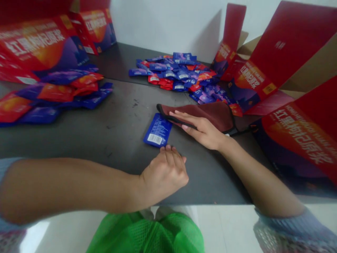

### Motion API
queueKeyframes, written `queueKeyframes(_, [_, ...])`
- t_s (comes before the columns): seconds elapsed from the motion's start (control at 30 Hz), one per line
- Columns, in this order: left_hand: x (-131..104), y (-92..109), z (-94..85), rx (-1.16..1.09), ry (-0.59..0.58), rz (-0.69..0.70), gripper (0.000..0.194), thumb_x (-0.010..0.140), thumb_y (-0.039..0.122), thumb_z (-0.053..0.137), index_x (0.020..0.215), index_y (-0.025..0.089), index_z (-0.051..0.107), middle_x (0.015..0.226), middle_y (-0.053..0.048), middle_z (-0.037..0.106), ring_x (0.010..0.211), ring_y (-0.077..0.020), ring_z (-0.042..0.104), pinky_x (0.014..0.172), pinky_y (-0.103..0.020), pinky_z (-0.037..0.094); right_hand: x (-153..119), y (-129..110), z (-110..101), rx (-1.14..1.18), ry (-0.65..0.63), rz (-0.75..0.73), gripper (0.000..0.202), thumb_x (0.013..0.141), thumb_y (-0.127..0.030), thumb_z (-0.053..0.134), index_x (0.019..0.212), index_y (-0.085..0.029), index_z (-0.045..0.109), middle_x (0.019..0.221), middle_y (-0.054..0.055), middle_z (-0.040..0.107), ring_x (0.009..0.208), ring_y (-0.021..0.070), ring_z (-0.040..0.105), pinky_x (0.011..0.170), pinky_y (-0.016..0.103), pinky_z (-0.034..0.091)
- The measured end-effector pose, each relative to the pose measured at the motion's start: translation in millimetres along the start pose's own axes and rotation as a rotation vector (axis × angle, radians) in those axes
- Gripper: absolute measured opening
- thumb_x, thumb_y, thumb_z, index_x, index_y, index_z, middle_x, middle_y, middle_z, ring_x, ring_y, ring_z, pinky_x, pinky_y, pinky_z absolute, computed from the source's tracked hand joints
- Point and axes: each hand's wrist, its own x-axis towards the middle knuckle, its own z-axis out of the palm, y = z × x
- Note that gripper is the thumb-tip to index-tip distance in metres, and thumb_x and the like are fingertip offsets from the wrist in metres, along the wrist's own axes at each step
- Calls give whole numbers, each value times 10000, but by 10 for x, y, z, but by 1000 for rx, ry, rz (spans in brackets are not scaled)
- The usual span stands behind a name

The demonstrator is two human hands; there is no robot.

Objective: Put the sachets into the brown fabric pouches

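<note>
A single blue sachet [158,130] with a white barcode label lies on the dark table in front of me. My left hand [167,170] is just below it, its fingertips at the sachet's lower edge and its fingers pressed together; whether anything is inside is hidden. My right hand [201,130] lies with outstretched fingers on a folded brown cloth [213,114] with black edging. The cloth's left corner touches the top of the sachet.
Loose blue and red sachets [179,72] are heaped at the back. More sachets [55,93] lie in a row at the left. Red printed boxes [44,45] stand at the back left; open boxes [252,79] line the right side. A green mesh item [147,235] is below the table edge.
</note>
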Motion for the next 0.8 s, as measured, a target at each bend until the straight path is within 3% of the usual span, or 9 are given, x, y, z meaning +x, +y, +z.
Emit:
queueKeyframes(0.1, [15, -5, -14, -9, -4, -14, 269, 953, 149, 616, 907, -48, 794, 805, -249, 779, 681, -278, 767, 584, -315, 575, -58, -303, -40, 213, -10, -84, 527, 1066, -396, 430, 1583, -298, 428, 1639, -18, 437, 1525, 224, 390, 1275, 409, 318])
queueKeyframes(0.2, [30, -11, -33, -84, 10, -27, 241, 887, 60, 578, 748, 28, 771, 653, -163, 734, 538, -229, 696, 490, -293, 515, -80, -419, 79, 205, -90, -178, 525, 1077, -405, 404, 1587, -281, 424, 1630, 9, 453, 1537, 220, 370, 1293, 430, 273])
queueKeyframes(0.33, [18, -12, -39, -174, 34, -46, 251, 721, -27, 516, 599, 105, 691, 529, -103, 647, 424, -196, 594, 408, -277, 433, -41, -303, 300, 132, -220, -232, 571, 1087, -481, 314, 1567, -202, 450, 1608, 97, 480, 1567, 213, 300, 1309, 492, 192])
queueKeyframes(0.47, [3, -9, -20, -186, 28, -38, 236, 701, -30, 528, 604, 107, 693, 532, -110, 654, 437, -205, 611, 395, -265, 420, 30, -215, 343, 98, -248, -249, 613, 1076, -528, 319, 1601, -219, 385, 1658, 81, 402, 1604, 198, 173, 1317, 490, 123])
queueKeyframes(0.6, [18, -4, -1, -126, -6, -35, 202, 807, 24, 578, 723, 50, 761, 622, -156, 712, 507, -231, 668, 456, -293, 491, 79, -121, 321, -21, -186, -173, 636, 1049, -551, 396, 1612, -256, 362, 1685, 50, 347, 1615, 239, 108, 1305, 547, 124])
queueKeyframes(0.7, [26, 6, 12, -53, -19, -36, 227, 911, 113, 621, 851, -21, 794, 728, -218, 760, 591, -259, 727, 527, -317, 550, 96, 6, 299, -143, -112, -77, 627, 1027, -511, 473, 1602, -278, 379, 1674, 34, 367, 1604, 276, 172, 1286, 597, 165])
queueKeyframes(0.8, [15, 12, 23, -32, -16, -36, 242, 937, 142, 642, 917, -40, 800, 811, -254, 779, 671, -283, 768, 590, -329, 588, 89, 113, 248, -211, -40, 28, 565, 1045, -447, 432, 1577, -257, 428, 1643, 39, 426, 1587, 276, 238, 1280, 592, 196])
